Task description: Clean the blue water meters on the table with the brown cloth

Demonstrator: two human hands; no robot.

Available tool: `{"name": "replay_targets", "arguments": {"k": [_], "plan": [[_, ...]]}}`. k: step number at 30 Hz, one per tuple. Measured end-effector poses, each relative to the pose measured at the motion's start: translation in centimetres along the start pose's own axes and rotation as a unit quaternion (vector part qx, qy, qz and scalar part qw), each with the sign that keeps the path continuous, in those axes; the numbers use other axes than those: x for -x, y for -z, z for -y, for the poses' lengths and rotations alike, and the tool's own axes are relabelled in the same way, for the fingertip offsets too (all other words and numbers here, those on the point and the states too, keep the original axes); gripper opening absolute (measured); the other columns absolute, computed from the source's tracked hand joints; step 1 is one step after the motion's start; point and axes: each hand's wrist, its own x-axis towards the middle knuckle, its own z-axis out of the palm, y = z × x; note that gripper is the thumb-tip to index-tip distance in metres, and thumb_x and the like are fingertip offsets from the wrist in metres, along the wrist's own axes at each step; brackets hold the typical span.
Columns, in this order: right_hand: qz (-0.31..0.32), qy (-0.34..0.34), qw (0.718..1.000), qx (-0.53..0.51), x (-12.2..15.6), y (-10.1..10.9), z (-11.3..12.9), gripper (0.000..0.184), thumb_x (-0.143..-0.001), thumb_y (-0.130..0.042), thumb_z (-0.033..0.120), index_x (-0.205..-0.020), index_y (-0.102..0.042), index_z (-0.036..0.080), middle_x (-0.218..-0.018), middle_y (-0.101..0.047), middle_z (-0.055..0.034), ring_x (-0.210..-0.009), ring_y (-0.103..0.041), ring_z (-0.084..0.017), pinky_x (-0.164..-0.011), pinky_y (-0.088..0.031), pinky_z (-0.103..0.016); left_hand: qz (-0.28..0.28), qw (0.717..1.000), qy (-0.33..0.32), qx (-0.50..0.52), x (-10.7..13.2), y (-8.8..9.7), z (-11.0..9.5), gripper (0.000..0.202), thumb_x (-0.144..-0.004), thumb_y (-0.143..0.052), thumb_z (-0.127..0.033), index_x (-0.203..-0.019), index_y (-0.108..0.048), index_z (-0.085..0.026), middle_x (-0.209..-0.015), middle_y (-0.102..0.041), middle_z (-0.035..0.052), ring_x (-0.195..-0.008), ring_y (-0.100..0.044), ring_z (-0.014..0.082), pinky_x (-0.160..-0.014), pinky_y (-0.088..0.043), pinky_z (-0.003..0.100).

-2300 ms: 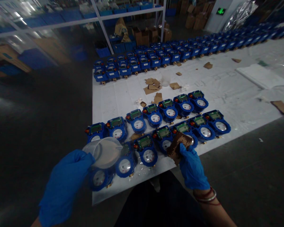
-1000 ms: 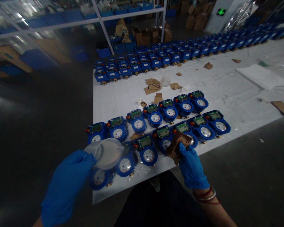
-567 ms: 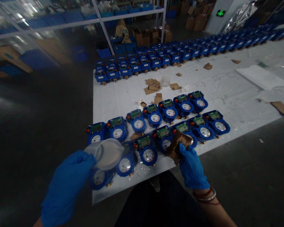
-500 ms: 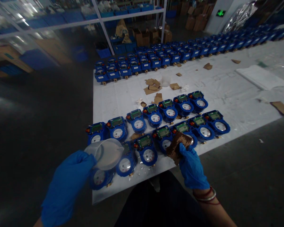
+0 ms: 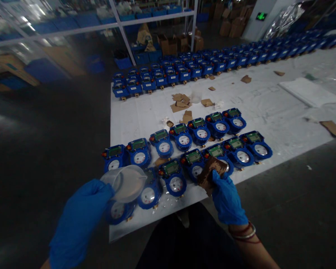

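My left hand [image 5: 85, 209], in a blue glove, grips a translucent plastic cup [image 5: 130, 183] by its side, tilted so its mouth faces right; pale contents show inside, but I cannot tell what they are. The cup hangs over the near-left meters of two rows of blue water meters [image 5: 176, 183] with round dials and green circuit boards. My right hand [image 5: 226, 196], also gloved, pinches a stained brown piece of cardboard [image 5: 211, 173] above the near row. This cardboard partly hides two meters behind it.
A white-covered table [image 5: 145, 116] bears the meters and torn cardboard scraps [image 5: 180, 102]. Another clear cup [image 5: 196, 96] stands among them. Long rows of blue meters [image 5: 172, 76] line the far edge. A white sheet [image 5: 310, 91] lies at right; shelving [image 5: 156, 18] stands behind.
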Motion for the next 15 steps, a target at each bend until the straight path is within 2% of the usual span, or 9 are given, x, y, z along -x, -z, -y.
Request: {"name": "replay_targets", "arguments": {"k": [3,6,10,15], "plan": [[0.002,0.003,1.000,-0.003,0.04,-0.05,0.05,0.060,-0.078,-0.114,0.060,-0.128,-0.092,0.036,-0.121,-0.098,-0.0028,-0.122,-0.094,-0.038,-0.101,-0.083,-0.053,0.002,1.000,0.002,0.006,0.08,0.04,-0.10,0.033,-0.074,-0.054,-0.065,-0.070,-0.052,-0.033,-0.074,-0.060,-0.0028,-0.076,-0.053,0.0232,-0.075,-0.046,0.040],[-0.004,-0.004,1.000,-0.014,0.18,-0.31,0.26,0.060,-0.076,-0.115,0.059,-0.125,-0.092,0.036,-0.123,-0.099,-0.0031,-0.125,-0.094,-0.038,-0.101,-0.083,-0.053,-0.002,1.000,0.003,0.000,0.25,0.13,0.09,0.032,-0.075,-0.054,-0.064,-0.070,-0.051,-0.033,-0.072,-0.057,-0.0029,-0.076,-0.052,0.0236,-0.073,-0.045,0.039],[-0.009,-0.018,1.000,-0.019,0.33,-0.50,0.48,0.061,-0.072,-0.118,0.060,-0.122,-0.092,0.036,-0.120,-0.099,-0.0021,-0.122,-0.094,-0.038,-0.101,-0.083,-0.052,0.001,1.000,0.008,0.003,0.57,0.10,0.32,0.028,-0.078,-0.055,-0.060,-0.070,-0.050,-0.033,-0.071,-0.055,-0.0032,-0.076,-0.052,0.0238,-0.074,-0.045,0.039],[-0.003,-0.015,1.000,-0.016,0.37,-0.38,0.40,0.059,-0.076,-0.116,0.061,-0.123,-0.092,0.036,-0.117,-0.099,-0.0024,-0.120,-0.094,-0.038,-0.100,-0.083,-0.052,0.001,1.000,0.006,0.015,0.65,-0.03,0.38,0.027,-0.078,-0.058,-0.057,-0.070,-0.050,-0.032,-0.071,-0.056,-0.0031,-0.074,-0.049,0.0234,-0.073,-0.045,0.039]]}}
